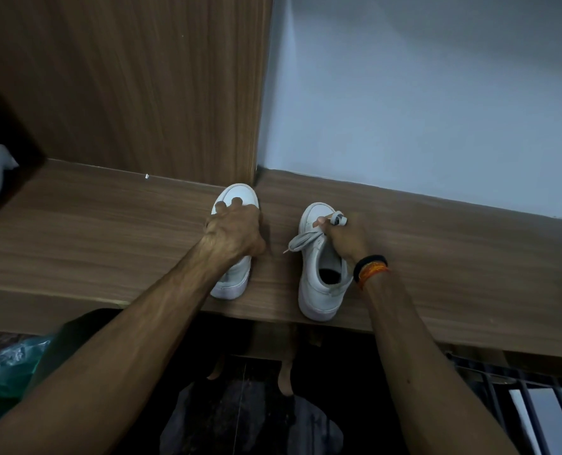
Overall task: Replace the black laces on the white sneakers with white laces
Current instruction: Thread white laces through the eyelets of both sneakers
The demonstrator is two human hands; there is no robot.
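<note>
A: Quick status, where are the shoes?

B: Both white sneakers on the wooden shelf [109, 224], toes pointing to the back. Left sneaker [233, 244] sits w/ its toe near the wood panel [141, 87]; right sneaker [319, 274] is just beside it, heel hanging a bit over the shelf's front edge.

A: Your hands?

B: My left hand [235, 233] is over the left sneaker's top, fingers curled round it, gripping. My right hand [343, 239] is at the right sneaker's tongue area, pinching a white lace [305, 241]; a loop of it sticks out by my fingertips, the rest trails across the shoe's left side w/ its tip on the shelf.

A: Any black laces?

B: Can't tell, my hands cover the eyelets.

A: Else?

B: Black & orange bands [371, 267] on my right wrist, pale wall [437, 93] behind.
</note>
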